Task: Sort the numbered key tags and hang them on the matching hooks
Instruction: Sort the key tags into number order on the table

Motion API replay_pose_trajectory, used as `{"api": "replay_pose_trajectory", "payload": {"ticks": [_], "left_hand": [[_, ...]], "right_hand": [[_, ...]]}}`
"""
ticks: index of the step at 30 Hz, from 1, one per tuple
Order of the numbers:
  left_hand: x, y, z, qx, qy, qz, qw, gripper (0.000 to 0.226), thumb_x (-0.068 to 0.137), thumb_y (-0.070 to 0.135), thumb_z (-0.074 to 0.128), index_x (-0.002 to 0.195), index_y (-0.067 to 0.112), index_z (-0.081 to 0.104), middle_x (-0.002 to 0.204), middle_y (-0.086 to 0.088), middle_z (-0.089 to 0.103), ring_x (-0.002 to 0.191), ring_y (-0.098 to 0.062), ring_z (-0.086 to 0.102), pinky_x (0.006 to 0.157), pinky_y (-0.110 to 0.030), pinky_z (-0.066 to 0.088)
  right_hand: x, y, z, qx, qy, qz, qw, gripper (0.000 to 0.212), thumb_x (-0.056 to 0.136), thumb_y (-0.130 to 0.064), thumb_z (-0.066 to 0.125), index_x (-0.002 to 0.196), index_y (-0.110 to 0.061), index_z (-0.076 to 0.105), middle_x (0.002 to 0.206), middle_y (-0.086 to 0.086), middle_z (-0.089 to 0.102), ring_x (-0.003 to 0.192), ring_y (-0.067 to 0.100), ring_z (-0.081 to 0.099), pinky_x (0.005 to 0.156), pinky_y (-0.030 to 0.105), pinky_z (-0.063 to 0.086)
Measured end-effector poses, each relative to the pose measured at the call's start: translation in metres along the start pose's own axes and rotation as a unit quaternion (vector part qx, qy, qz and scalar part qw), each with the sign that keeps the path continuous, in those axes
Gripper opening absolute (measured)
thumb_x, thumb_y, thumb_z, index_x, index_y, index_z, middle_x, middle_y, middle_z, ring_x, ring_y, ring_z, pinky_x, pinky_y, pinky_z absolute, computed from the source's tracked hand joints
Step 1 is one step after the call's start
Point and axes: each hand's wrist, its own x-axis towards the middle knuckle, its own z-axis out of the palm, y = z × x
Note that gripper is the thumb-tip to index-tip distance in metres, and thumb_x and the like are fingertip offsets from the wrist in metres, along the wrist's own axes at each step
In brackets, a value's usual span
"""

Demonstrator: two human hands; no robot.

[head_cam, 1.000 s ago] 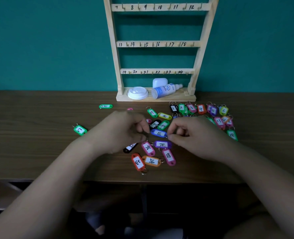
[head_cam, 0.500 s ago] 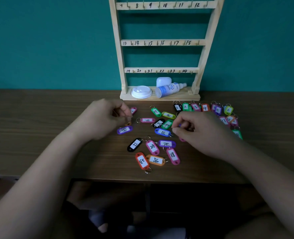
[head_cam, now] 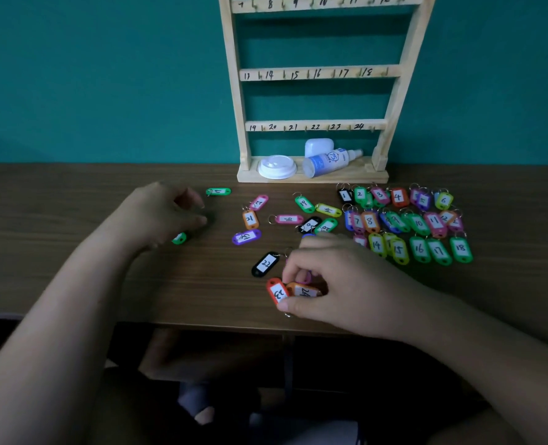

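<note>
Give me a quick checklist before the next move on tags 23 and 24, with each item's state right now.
1. Right hand grip on red tag 23: ok, thumb and forefinger pinch its ends.
2. One tag at a time: not ok, the fingers also cover orange tag 24.
3. Left hand free: cannot tell, it is blurred; a green tag lies beside it.
4. Hooks 19 to 24 on the rack's bottom rail free: ok, nothing hangs there.
5. Margin to the table's front edge: not ok, both tags lie close to it.
</note>
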Motion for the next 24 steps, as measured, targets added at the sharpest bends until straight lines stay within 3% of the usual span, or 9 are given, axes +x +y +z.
{"api": "replay_pose_trajectory", "payload": {"ticks": [5,9,13,17,24], "left_hand": [[-0.001,-0.016,-0.005,0.02,-0.027,-0.04,0.999,0.033,0.084,0.039,0.085,0.113,0.029,0.071,0.108,0.003,0.07,0.101,-0.02,0.064,0.086,-0.035,0.049],[-0.003,-0.023,-0.007,0.005,-0.038,-0.059,0.998,0.034,0.083,0.039,0.086,0.11,0.025,0.072,0.101,0.002,0.073,0.098,-0.022,0.068,0.089,-0.038,0.055],[-0.008,-0.024,-0.013,-0.012,0.006,-0.059,0.998,0.019,0.096,0.034,0.073,0.111,0.023,0.075,0.107,-0.003,0.072,0.103,-0.026,0.065,0.089,-0.037,0.051],[-0.01,-0.034,-0.019,-0.026,0.005,-0.087,0.996,0.023,0.095,0.036,0.075,0.112,0.021,0.072,0.107,-0.004,0.071,0.1,-0.026,0.065,0.093,-0.041,0.054],[-0.008,-0.041,-0.015,-0.058,-0.037,-0.102,0.992,0.039,0.078,0.03,0.091,0.11,0.024,0.07,0.104,-0.001,0.073,0.093,-0.025,0.07,0.089,-0.048,0.061]], "right_hand": [[0.005,-0.011,0.015,-0.065,0.031,-0.013,0.997,0.038,0.084,-0.067,0.074,0.101,-0.033,0.067,0.096,-0.017,0.053,0.097,0.006,0.046,0.086,0.028,0.038],[0.009,-0.014,0.018,-0.072,0.022,-0.02,0.997,0.03,0.088,-0.059,0.072,0.101,-0.033,0.066,0.094,-0.017,0.056,0.096,0.007,0.046,0.087,0.029,0.035],[0.011,-0.016,0.019,-0.066,0.01,-0.023,0.998,0.017,0.091,-0.048,0.072,0.1,-0.035,0.066,0.093,-0.019,0.057,0.096,0.005,0.047,0.09,0.031,0.038],[0.013,-0.019,0.02,-0.069,-0.002,-0.038,0.997,0.008,0.094,-0.039,0.071,0.1,-0.035,0.067,0.092,-0.021,0.055,0.097,0.005,0.046,0.094,0.036,0.039],[0.015,-0.022,0.02,-0.076,-0.019,-0.069,0.995,0.017,0.096,-0.022,0.068,0.106,-0.035,0.069,0.101,-0.023,0.061,0.107,0.004,0.048,0.093,0.036,0.035]]}}
